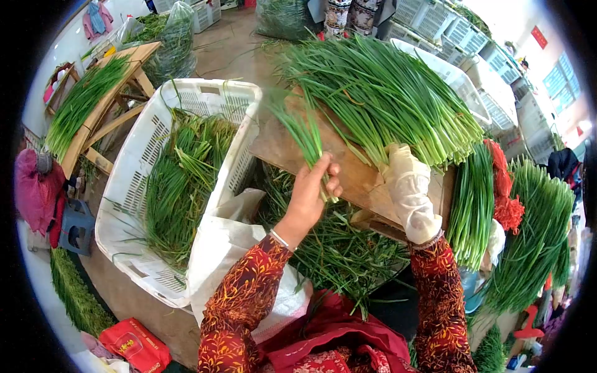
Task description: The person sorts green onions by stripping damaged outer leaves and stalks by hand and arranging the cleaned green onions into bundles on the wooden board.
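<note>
My bare left hand [311, 189] is closed around a small bunch of garlic chives [303, 132], their leaves pointing up and away from me and their pale ends sticking out below the fingers. A loose whitish glove covers my right hand [407, 186]. Its fingers are bent at the cut ends of a large heap of garlic chives [385, 93] and seem to pinch some stalks; the fingertips are partly hidden. Under the heap lies a wooden board [348, 180], tilted in view. Loose green leaves [348, 248] lie below it, near my lap.
A white plastic basket [115, 211] with limp leaves stands at left, a white sack [227, 242] beside it. Bundled chives [476, 205] and red twine [507, 193] are at right. Farther off are a wooden bench [112, 99], stacked crates [429, 25] and another person's legs [348, 15].
</note>
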`<state>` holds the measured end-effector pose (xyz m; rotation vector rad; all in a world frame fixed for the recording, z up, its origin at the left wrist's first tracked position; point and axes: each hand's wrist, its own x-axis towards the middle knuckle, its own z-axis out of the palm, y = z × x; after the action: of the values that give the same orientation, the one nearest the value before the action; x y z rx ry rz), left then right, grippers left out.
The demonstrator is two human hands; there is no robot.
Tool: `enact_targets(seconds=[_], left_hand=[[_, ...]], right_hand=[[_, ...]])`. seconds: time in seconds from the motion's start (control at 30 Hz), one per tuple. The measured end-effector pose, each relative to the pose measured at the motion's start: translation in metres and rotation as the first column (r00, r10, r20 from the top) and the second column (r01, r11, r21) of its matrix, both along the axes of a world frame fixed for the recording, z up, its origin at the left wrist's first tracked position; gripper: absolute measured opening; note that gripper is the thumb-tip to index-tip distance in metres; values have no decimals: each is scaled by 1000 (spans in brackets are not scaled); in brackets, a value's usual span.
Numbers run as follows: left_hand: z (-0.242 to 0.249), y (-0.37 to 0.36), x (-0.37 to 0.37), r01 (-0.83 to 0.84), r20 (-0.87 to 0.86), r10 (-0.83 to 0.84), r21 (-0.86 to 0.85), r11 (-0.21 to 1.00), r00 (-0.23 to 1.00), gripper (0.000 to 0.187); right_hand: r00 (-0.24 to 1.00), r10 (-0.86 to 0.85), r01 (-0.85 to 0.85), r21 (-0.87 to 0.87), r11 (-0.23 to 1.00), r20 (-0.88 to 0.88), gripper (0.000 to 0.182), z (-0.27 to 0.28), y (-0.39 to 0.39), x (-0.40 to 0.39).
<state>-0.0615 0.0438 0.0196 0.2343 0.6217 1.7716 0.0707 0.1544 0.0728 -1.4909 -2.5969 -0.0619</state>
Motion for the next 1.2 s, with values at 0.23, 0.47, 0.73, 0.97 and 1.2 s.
enact_targets(seconds=[0.23, 0.47, 0.73, 0.97, 1.2], left_hand=[[9, -9, 3, -10, -75, 5, -66, 998, 997, 19], [3, -15, -6, 21, -26, -22, -31, 999, 999, 18], [1, -17, -10, 64, -106, -77, -121, 991, 991, 17], [-4, -14, -10, 90, -61, -95, -76, 993, 994, 25], [9, -18, -15, -212, -193, 214, 33, 977, 958, 21]], right_hand=[[747, -124, -420, -609, 673, -653, 27, 10, -42, 3], [601, -444, -529, -747, 403, -665, 30, -4, -57, -4], [562, -478, -576, -735, 359, -675, 34, 6, -54, -7], [479, -497, -634, -677, 374, -724, 23, -19, -42, -24], [463, -493, -729, -632, 261, -737, 18, 2, -58, 3]])
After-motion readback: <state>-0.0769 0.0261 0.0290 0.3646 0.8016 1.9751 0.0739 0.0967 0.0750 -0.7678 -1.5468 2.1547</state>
